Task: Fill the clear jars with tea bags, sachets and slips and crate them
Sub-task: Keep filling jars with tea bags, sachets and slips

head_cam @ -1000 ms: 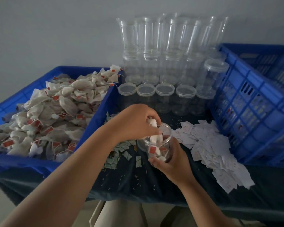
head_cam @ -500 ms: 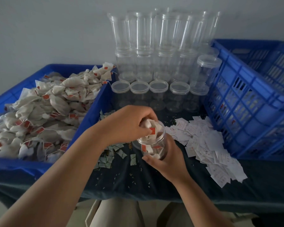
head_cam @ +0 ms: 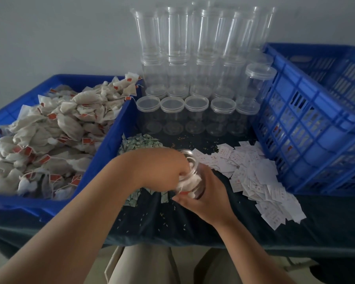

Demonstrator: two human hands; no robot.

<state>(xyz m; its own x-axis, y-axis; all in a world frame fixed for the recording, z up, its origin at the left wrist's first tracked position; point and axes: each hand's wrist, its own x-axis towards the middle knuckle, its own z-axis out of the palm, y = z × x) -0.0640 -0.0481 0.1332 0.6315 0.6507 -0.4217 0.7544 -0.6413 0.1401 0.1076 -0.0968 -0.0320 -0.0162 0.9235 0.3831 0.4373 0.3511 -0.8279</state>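
1. The jar [head_cam: 196, 181] is held tilted over the near middle of the surface [head_cam: 172, 226], with its mouth up and to the left. White tea bags [head_cam: 188, 184] and a bit of red tag show through its clear side.
2. The right hand [head_cam: 205, 198] grips the jar from below, with its fingers wrapped round the body.
3. The left hand [head_cam: 162, 167] is at the jar's mouth with its fingers curled down onto the bags. The fingertips are hidden, so I cannot tell whether they pinch a bag or only press.
4. A pile of small green sachets [head_cam: 141, 140] lies under and just beyond the left hand.
5. White slips [head_cam: 254, 177] with red print spread out to the right of the jar.
6. The surface has a dark cloth on it, dotted with small crumbs [head_cam: 162, 214].
7. The left crate [head_cam: 109, 140] is blue and holds a heap [head_cam: 49, 140] of tea bags with red tags. It stands just beside the sachets.
8. Empty lidded jars [head_cam: 172, 107] stand in rows at the back, with taller stacks [head_cam: 176, 37] behind them near the wall [head_cam: 59, 33].
9. The right crate [head_cam: 316, 124] is blue and slatted. The slips reach its foot.
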